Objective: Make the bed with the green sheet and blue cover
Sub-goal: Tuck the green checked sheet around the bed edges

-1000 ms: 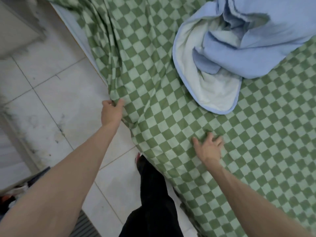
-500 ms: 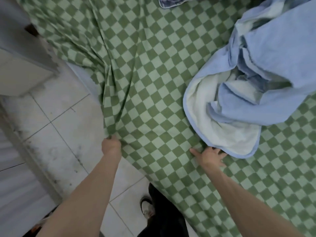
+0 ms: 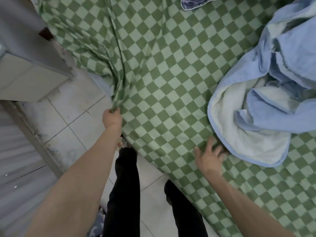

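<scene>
**Sheet getting dragged tight at the bed edge, cover still in a heap**

So at this point your left hand (image 3: 112, 117) had its fingers curled round a bunched-up fistful of the green sheet (image 3: 164, 69), right at the bed's edge and over the floor tiles (image 3: 68, 117). A second before, that same hand only had a small pinch of the hem; by now a whole fan of creases ran from your fist up across the sheet, so you'd clearly gathered more cloth and were hauling it toward you.

Your right hand (image 3: 209, 155) was flat on the sheet with the fingers spread, just touching the near rim of the blue cover (image 3: 256, 127). It had started further from the cover and slid up against it, looks like you were smoothing as you went.

The cover itself sat crumpled on the sheet, to the right of your right hand, white lining showing. A dark patterned cloth (image 3: 193, 2) peeked in at the far end of the bed.

My read: the sheet was mostly laid out but still wrinkled on the left side, so that needed pulling flat before the cover got spread.
</scene>
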The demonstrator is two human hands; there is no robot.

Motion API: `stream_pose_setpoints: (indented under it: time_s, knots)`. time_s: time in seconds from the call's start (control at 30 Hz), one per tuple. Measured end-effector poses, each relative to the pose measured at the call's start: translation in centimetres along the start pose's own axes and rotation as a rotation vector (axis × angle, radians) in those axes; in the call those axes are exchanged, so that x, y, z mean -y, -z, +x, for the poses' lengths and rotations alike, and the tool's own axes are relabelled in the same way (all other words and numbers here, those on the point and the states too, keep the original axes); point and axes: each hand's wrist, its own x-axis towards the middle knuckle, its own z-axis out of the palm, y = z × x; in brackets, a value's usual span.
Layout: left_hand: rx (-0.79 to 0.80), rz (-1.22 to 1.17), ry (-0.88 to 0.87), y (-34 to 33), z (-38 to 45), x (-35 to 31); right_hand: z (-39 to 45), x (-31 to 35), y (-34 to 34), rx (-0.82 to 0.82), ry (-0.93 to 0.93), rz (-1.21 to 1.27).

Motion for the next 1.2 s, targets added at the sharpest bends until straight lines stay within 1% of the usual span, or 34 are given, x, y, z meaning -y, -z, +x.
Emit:
stream_pose_setpoints:
  time_s: [0.03, 0.07, 0.13, 0.2, 0.23, 0.3, 0.33, 0.37, 0.43, 0.5, 0.53, 0.57, 0.6, 0.63, 0.67, 0.73, 0.77, 0.8, 0.83, 0.87, 0.9, 0.93, 1.0, 1.03, 1.07, 1.1, 1.2]
  knots:
    - [-0.033, -0.053, 0.039, 0.7, 0.7, 0.2, -0.2, 1.8, -0.1, -0.008, 0.053, -0.043]
    - [-0.015, -0.074, 0.058, 1.2, 1.3, 0.1, -0.1, 3.6, -0.1, -0.017, 0.107, -0.079]
    - [0.102, -0.098, 0.097, 1.6, 2.5, -0.8, 0.7, 7.5, 0.5, -0.044, 0.209, -0.110]
    - [0.188, -0.196, 0.164, 2.1, 3.8, -2.4, 2.2, 11.6, 1.7, -0.100, 0.284, -0.099]
    - [0.206, -0.248, 0.165, 2.4, 4.9, -3.3, 3.4, 13.7, 2.6, -0.154, 0.303, -0.078]
    - [0.234, -0.300, 0.089, 3.1, 7.1, -5.4, 6.5, 17.4, 4.9, -0.290, 0.283, 0.012]
    - [0.229, -0.268, 0.031, 3.3, 8.5, -6.4, 8.3, 19.0, 6.2, -0.359, 0.235, 0.070]
    - [0.181, -0.188, -0.029, 3.6, 10.0, -7.5, 10.1, 20.5, 7.3, -0.412, 0.164, 0.128]
    - [0.053, 0.006, -0.138, 4.1, 13.0, -9.8, 13.0, 23.7, 8.3, -0.461, -0.004, 0.227]
    - [0.040, 0.023, -0.184, 4.0, 15.7, -11.7, 14.2, 28.0, 6.9, -0.516, -0.100, 0.260]
    - [0.051, 0.032, -0.203, 3.9, 16.8, -12.4, 13.9, 30.5, 5.6, -0.551, -0.078, 0.233]
    - [0.035, 0.020, -0.216, 3.9, 17.6, -12.9, 13.2, 32.8, 4.0, -0.577, 0.002, 0.174]
    - [-0.002, -0.025, -0.209, 4.1, 18.5, -13.1, 12.3, 34.8, 2.2, -0.584, 0.120, 0.094]
    - [-0.055, -0.083, -0.173, 4.7, 19.5, -12.9, 11.2, 36.3, 0.4, -0.577, 0.241, 0.014]
    - [-0.124, -0.151, -0.082, 5.8, 20.6, -12.5, 10.3, 37.4, -1.1, -0.561, 0.337, -0.047]
    - [-0.220, -0.279, 0.158, 8.7, 23.5, -11.7, 8.6, 38.3, -3.3, -0.508, 0.422, -0.118]
    - [-0.226, -0.364, 0.279, 10.1, 25.2, -11.3, 8.1, 38.5, -3.6, -0.484, 0.443, -0.146]
    - [-0.284, -0.463, 0.349, 11.5, 26.9, -11.1, 7.8, 38.6, -3.3, -0.466, 0.480, -0.169]
    - [-0.232, -0.458, 0.402, 12.4, 28.5, -10.9, 7.8, 38.5, -2.6, -0.448, 0.529, -0.185]
    - [-0.156, -0.551, 0.456, 13.0, 29.7, -10.8, 8.0, 38.2, -1.6, -0.441, 0.563, -0.196]
    - [-0.074, -0.715, 0.502, 13.7, 30.0, -10.9, 8.2, 37.5, -0.5, -0.452, 0.556, -0.182]
    - [0.059, -0.743, 0.455, 13.9, 29.8, -11.5, 8.6, 36.8, 0.6, -0.467, 0.475, -0.129]
    - [0.318, -0.712, 0.324, 14.1, 29.1, -12.6, 9.3, 35.5, 2.4, -0.458, 0.142, 0.095]
    - [0.477, -0.648, 0.263, 14.0, 28.6, -13.4, 9.8, 35.4, 2.7, -0.434, -0.009, 0.186]
    - [0.570, -0.533, 0.204, 13.6, 28.2, -13.9, 10.2, 35.9, 2.6, -0.405, -0.099, 0.225]
    - [0.590, -0.424, 0.149, 13.1, 28.2, -14.1, 10.5, 36.8, 2.3, -0.379, -0.137, 0.225]
    - [0.429, -0.195, -0.049, 11.8, 29.4, -13.4, 11.2, 39.4, 1.6, -0.322, -0.168, 0.206]
